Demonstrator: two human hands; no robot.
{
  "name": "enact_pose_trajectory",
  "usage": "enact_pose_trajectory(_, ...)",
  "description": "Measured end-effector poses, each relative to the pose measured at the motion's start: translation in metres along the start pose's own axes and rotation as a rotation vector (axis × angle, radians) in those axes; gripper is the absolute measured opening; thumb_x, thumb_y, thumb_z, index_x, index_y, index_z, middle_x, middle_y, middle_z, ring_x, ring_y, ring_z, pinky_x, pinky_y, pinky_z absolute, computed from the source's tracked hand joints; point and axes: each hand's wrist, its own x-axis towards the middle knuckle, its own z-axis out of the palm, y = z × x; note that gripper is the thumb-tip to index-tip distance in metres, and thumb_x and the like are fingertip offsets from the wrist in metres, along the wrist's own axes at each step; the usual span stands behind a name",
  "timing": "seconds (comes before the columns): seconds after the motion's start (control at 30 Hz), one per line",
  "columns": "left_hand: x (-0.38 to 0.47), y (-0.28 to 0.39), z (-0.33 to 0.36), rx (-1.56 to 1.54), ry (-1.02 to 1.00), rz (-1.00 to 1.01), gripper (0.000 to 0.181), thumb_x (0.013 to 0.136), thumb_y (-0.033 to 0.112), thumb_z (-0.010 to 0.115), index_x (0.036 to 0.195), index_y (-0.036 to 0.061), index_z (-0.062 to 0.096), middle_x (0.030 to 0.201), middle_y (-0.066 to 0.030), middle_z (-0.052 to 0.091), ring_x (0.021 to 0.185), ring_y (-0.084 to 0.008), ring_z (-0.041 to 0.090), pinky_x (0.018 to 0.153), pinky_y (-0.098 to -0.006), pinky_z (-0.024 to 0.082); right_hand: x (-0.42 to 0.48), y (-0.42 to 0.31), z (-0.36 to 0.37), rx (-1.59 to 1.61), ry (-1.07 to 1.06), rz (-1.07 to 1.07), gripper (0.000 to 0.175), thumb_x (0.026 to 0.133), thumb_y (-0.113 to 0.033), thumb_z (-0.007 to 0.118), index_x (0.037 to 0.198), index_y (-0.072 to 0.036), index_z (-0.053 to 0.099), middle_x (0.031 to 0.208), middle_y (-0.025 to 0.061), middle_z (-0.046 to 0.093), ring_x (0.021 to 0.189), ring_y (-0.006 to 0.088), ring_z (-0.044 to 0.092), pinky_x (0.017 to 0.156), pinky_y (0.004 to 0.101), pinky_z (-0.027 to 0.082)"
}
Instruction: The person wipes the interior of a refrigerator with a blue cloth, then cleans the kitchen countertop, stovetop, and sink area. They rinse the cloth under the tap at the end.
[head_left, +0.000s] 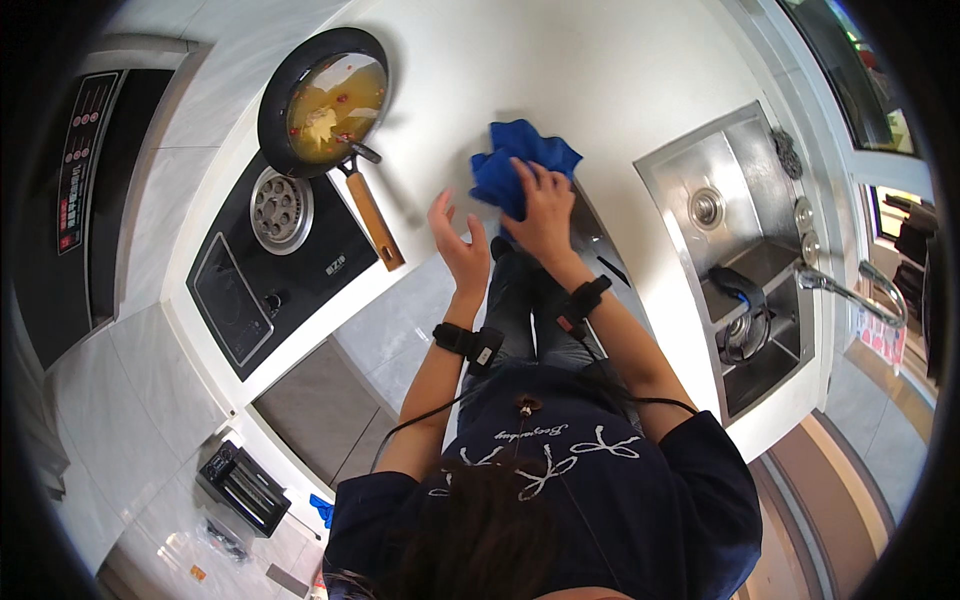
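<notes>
A crumpled blue cloth (517, 161) rests at the front edge of the white countertop before me. My right hand (544, 210) has its fingers over the near side of this cloth and grips it, thumb at the lower left. Just left of it, my left hand (459, 244) is raised with fingers apart, touching nothing. A black wok (274, 112) with a wooden handle (371, 217) stands to the upper left. Inside it are yellowish liquid, red bits and a pale lump, and a dark-handled utensil (364, 150) leans over its rim.
A black cooktop (300, 292) with a round metal burner (281, 210) lies left. At right are a double steel sink (712, 180), a chrome faucet (855, 289) and a dark pan-like item (742, 330) in the nearer basin. A toaster (244, 487) stands lower left; wok handle overhangs the counter edge.
</notes>
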Motion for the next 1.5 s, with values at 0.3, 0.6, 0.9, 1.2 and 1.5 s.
enact_pose_trajectory(0.3, 0.043, -0.105, 0.011, 0.36, -0.107, -0.077, 0.054, 0.1, 0.022, 0.057, 0.152, 0.0137, 0.047, 0.166, -0.0174, 0.029, 0.153, -0.0449, 0.018, 0.122, -0.0588, 0.016, 0.026, -0.028, 0.118, -0.287, -0.163, -0.06, 0.081, 0.09, -0.034, 0.065, 0.162, -0.021, 0.029, 0.167, 0.0212, 0.019, 0.153, 0.0511, 0.01, 0.11, 0.0779, 0.013)
enact_pose_trajectory(0.6, 0.115, -0.108, 0.088, 0.398, -0.125, -0.121, 0.053, 0.103, 0.018, 0.043, 0.155, 0.019, 0.044, 0.167, -0.0142, 0.027, 0.153, -0.0467, 0.016, 0.12, -0.0658, 0.012, 0.135, 0.024, 0.107, 0.067, -0.148, -0.16, 0.073, 0.092, -0.021, 0.061, 0.157, -0.003, 0.033, 0.166, 0.0109, 0.031, 0.152, 0.0292, 0.031, 0.116, 0.0543, 0.022)
enact_pose_trajectory(0.9, 0.246, -0.117, 0.186, 0.448, -0.012, -0.095, 0.052, 0.102, 0.015, 0.04, 0.153, 0.0218, 0.046, 0.168, -0.0144, 0.026, 0.153, -0.0429, 0.021, 0.119, -0.0668, 0.011, 0.301, 0.083, 0.11, 0.142, -0.221, -0.368, 0.055, 0.09, -0.017, 0.062, 0.142, -0.007, 0.051, 0.155, 0.008, 0.049, 0.145, 0.0247, 0.043, 0.114, 0.0502, 0.028)
enact_pose_trajectory(1.2, 0.367, -0.104, 0.302, 0.288, -0.338, 0.215, 0.053, 0.096, 0.011, 0.045, 0.148, 0.0206, 0.049, 0.165, -0.0126, 0.031, 0.153, -0.0392, 0.023, 0.122, -0.0599, 0.012, 0.404, 0.173, 0.081, 0.058, 0.064, -0.154, 0.062, 0.086, -0.015, 0.063, 0.145, -0.004, 0.048, 0.153, 0.0118, 0.05, 0.145, 0.0271, 0.042, 0.112, 0.0528, 0.028)
enact_pose_trajectory(1.5, 0.303, -0.059, 0.356, 0.144, -0.655, 0.346, 0.051, 0.095, 0.009, 0.05, 0.144, 0.0183, 0.051, 0.164, -0.012, 0.033, 0.153, -0.0386, 0.023, 0.122, -0.0624, 0.013, 0.324, 0.214, 0.017, -0.075, 0.246, 0.153, 0.058, 0.087, -0.019, 0.063, 0.142, -0.007, 0.05, 0.152, 0.0091, 0.051, 0.144, 0.0265, 0.044, 0.113, 0.0498, 0.025)
